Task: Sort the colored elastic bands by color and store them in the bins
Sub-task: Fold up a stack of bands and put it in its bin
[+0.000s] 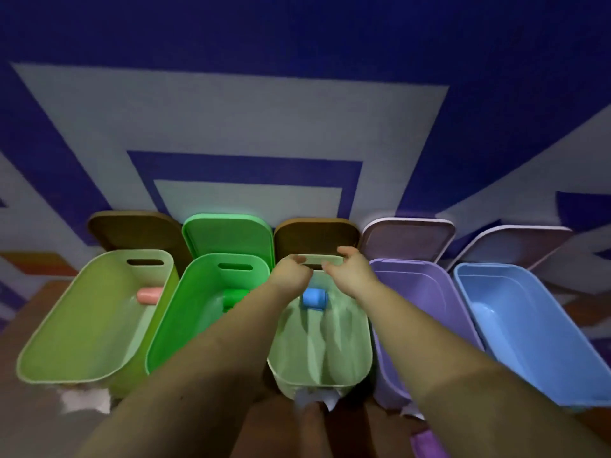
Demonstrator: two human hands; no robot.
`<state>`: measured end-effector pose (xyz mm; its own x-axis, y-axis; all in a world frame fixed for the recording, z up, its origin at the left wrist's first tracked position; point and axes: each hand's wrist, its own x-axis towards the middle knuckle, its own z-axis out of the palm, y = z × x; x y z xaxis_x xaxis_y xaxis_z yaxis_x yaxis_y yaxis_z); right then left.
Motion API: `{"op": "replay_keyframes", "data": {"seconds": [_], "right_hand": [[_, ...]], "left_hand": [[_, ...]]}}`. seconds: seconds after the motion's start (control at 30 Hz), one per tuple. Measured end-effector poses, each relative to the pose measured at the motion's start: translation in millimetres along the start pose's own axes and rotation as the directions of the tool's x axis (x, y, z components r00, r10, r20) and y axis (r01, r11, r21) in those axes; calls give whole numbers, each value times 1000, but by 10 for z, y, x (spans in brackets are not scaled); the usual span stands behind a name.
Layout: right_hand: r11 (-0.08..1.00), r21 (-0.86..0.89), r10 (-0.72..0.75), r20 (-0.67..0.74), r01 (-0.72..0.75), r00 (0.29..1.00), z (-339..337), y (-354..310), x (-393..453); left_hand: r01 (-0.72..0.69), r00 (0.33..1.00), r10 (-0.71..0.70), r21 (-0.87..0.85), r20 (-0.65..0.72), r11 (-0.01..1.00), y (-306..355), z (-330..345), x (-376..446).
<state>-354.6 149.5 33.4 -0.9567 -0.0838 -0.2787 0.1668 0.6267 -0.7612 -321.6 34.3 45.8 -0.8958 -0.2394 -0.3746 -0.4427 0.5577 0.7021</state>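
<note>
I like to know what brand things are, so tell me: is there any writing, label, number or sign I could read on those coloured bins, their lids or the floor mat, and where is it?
None can be read.
The five bins, from the light green bin to the blue bin, show plain walls.
The lids, like the green lid, are bare.
The mat carries only blue and grey shapes.

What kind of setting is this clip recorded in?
Probably a home or playroom floor: a blue-and-white patterned carpet under five open plastic bins, such as the middle bin, with lids behind.
</note>
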Motion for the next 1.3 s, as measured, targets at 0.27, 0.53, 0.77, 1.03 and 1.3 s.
{"op": "replay_keyframes", "data": {"seconds": [0.27,0.53,0.77,1.03,1.3], "right_hand": [[630,-680,-364,167,375,916,-949,-808,-1077],[420,-842,-501,97,339,860,-1629,-1389,-2051],[405,-858,-519,69,316,852,-1745,-1422,-2578],[373,-864,-495,124,340,860,-1291,-1049,-2705],[405,-846,-486,120,345,866,-448,-180,-2499]], "left_hand": [[-418,863,500,661,74,624,525,-840,-952],[-398,729,677,866,97,303,1006,-1388,-1880],[-452,689,715,840,115,301,1093,-1402,-2318],[-520,659,735,803,160,291,576,-1067,-2208],[-553,562,806,809,185,200,-370,-519,-1841]]}}
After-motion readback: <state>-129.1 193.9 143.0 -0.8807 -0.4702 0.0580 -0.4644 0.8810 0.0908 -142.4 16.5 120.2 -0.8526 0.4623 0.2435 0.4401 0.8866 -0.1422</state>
